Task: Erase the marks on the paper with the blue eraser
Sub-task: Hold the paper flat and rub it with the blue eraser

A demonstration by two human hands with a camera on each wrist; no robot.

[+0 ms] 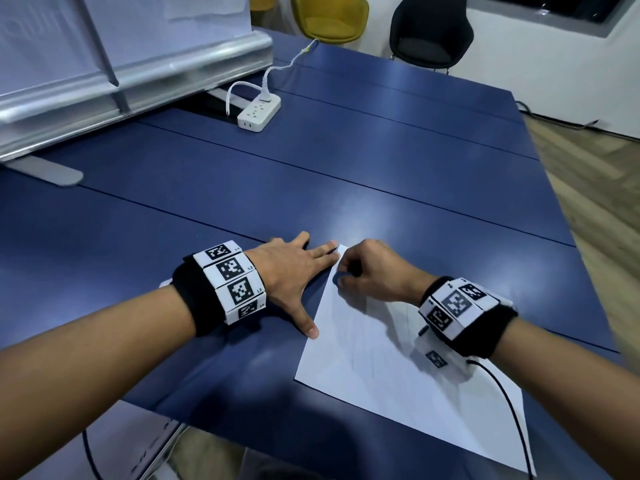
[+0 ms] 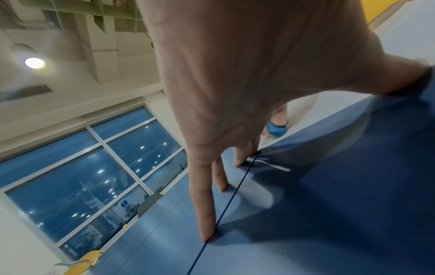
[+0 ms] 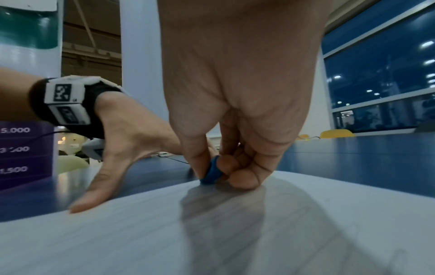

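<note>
A white sheet of paper [image 1: 398,368] with faint pencil lines lies on the blue table [image 1: 242,188]. My right hand [image 1: 367,271] pinches a small blue eraser [image 3: 212,172] between thumb and fingers and holds it down on the paper near the far left corner. From the left wrist view the eraser [image 2: 276,129] shows under those fingers. My left hand [image 1: 294,271] lies flat with fingers spread. Its thumb touches the paper's left edge and its fingertips [image 2: 208,234] press the table by the far corner.
A white power strip [image 1: 258,110] with a cable sits further back on the table. A silver banner base [image 1: 138,74] stands at the back left. Yellow and black chairs [image 1: 429,32] are beyond the table. The table's right edge drops to a wooden floor.
</note>
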